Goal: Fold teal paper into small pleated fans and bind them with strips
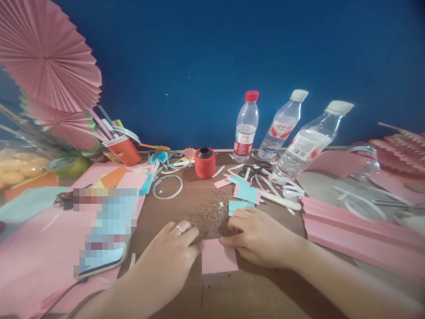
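A small pink paper piece lies on the brown table in front of me. My left hand, with a ring on one finger, is closed at the paper's far left corner. At the opposite corner my right hand pinches the far edge with curled fingers. Just beyond the right hand lies a light blue paper strip, close to its knuckles. Small dark specks are scattered past the paper, with a tiny white scrap among them. The fingertips' undersides are hidden.
A red and black round object stands near the wall. Three water bottles stand at the back right, beside white strips and scissors. Leftward are a phone, a tape roll and an orange cup of pens. Pleated pink paper lies right.
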Motion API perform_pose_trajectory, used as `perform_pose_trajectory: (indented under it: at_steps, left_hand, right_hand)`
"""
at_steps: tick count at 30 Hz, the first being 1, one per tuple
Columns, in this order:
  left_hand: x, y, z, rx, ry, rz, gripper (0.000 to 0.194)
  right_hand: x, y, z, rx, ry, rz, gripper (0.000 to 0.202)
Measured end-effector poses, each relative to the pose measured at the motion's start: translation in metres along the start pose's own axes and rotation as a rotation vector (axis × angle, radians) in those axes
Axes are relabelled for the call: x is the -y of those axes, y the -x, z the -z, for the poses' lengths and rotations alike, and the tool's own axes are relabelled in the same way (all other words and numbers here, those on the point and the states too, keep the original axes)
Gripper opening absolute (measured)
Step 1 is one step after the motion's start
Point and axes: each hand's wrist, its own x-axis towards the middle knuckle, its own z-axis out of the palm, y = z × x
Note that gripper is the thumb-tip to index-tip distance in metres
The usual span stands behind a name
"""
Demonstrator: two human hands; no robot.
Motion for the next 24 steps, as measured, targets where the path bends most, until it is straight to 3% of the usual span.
perform_pose_trajectory:
  at_steps: [5,9,14,24]
  left_hand:
    - [0.001,-0.001,0.004,0.006,0.064,0.006,0.027]
    - [-0.007,-0.002,0.000,-0.002,0.005,-0.053,0.023]
    - [-0.019,-0.005,-0.005,-0.050,0.029,-0.111,0.034]
    - [-0.022,-0.009,0.001,0.022,0.158,-0.046,0.015]
  right_hand:
    - [-0.007,0.006,0.017,0.116,0.006,-0.010,0.029]
    - [-0.001,0.004,0.018,0.118,0.014,-0.007,0.022]
    - [0.006,0.002,0.016,0.081,0.044,0.000,0.021]
    - [0.022,-0.008,-0.021,-0.089,0.059,-0.063,0.023]
